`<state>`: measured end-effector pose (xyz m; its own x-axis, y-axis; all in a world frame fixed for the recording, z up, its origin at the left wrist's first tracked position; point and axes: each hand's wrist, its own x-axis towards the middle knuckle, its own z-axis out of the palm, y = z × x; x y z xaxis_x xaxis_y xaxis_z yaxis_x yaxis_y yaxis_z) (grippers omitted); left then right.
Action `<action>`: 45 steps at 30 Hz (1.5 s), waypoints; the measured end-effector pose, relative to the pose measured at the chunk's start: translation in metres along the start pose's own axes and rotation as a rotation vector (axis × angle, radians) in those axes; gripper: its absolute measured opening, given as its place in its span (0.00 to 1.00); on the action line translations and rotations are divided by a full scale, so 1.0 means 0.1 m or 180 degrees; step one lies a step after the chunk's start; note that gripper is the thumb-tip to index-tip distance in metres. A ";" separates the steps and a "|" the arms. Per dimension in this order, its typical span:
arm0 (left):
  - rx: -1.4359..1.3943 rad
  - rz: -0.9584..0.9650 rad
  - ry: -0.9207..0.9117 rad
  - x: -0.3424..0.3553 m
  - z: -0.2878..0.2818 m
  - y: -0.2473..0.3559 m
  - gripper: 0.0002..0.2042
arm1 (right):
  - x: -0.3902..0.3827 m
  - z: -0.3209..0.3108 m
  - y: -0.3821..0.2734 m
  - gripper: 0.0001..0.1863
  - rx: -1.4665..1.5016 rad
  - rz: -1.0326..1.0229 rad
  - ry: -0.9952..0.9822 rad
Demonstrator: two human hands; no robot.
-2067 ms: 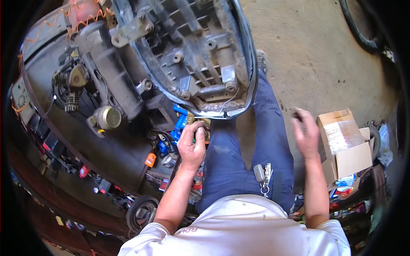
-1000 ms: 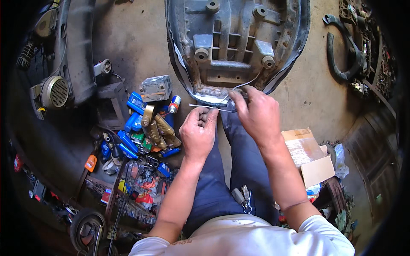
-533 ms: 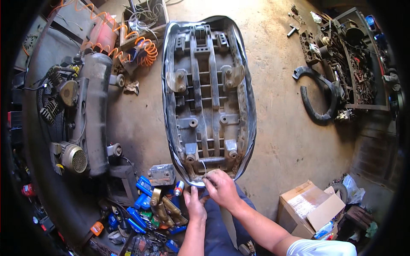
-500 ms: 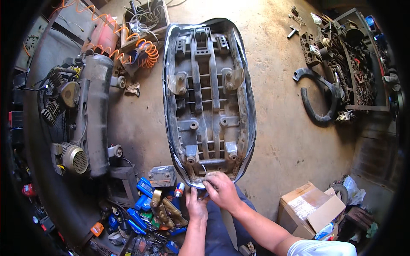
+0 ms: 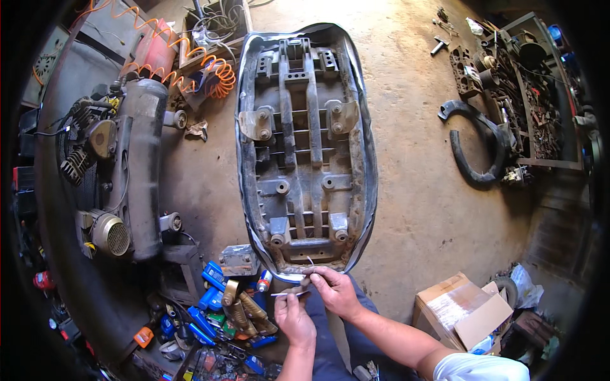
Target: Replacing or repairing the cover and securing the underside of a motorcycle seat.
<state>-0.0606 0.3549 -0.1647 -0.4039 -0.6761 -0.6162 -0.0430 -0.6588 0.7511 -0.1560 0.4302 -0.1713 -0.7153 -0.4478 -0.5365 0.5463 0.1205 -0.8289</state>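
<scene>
A seat lies underside up, showing its grimy ribbed base, bolted brackets and a dark cover round the rim with a pale edge. My right hand is closed at its lower end, pinching a thin white cord whose loose tip rises over the base. Just below and left of it my left hand is closed, fingertips pinched on a thin white length sticking out leftward, seemingly the same cord. Where it runs between my fingers is hidden. My legs in dark trousers are beneath the seat's lower end.
Left are an air compressor, orange coiled hose, a battery and piled blue and gold bottles. Right are a curved black part, a metal rack of scrap, a hammer and a cardboard box.
My hands came up to the seat's lower end and met there. In the last half second my left hand dropped slightly, showing the white length, and the seat shifted a little left in view.
</scene>
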 end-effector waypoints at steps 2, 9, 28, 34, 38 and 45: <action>0.0016 0.0254 -0.0160 -0.05 0.08 0.07 0.07 | 0.00 -0.05 0.01 0.12 0.0348 0.0095 0.0006; 0.0765 -0.0595 -0.1815 0.70 0.16 0.29 0.07 | 0.16 -0.17 0.01 0.22 0.2079 0.0240 0.0060; 0.4962 0.2965 -0.4086 1.14 0.49 0.67 0.09 | -0.02 -1.05 -0.04 0.10 -0.0773 -0.0551 -0.0468; 0.5222 0.2906 -0.5604 1.19 0.87 0.62 0.17 | -0.11 -0.62 -0.38 0.10 -0.0307 -0.1317 0.0039; 0.4016 0.2678 -0.5298 1.41 0.77 0.48 0.05 | 0.04 -0.54 -0.64 0.15 -0.0734 -0.1426 -0.0119; 0.3930 0.1494 -0.4271 1.44 0.77 0.44 0.13 | 1.80 -1.61 -1.58 0.20 -0.0388 -0.1791 0.1927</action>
<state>-0.1907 0.2544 -0.2021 -0.9020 0.3678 -0.2262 -0.0310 0.4675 0.8834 -0.4413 0.4731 -0.1620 -0.9968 0.0794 -0.0010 0.0115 0.1319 -0.9912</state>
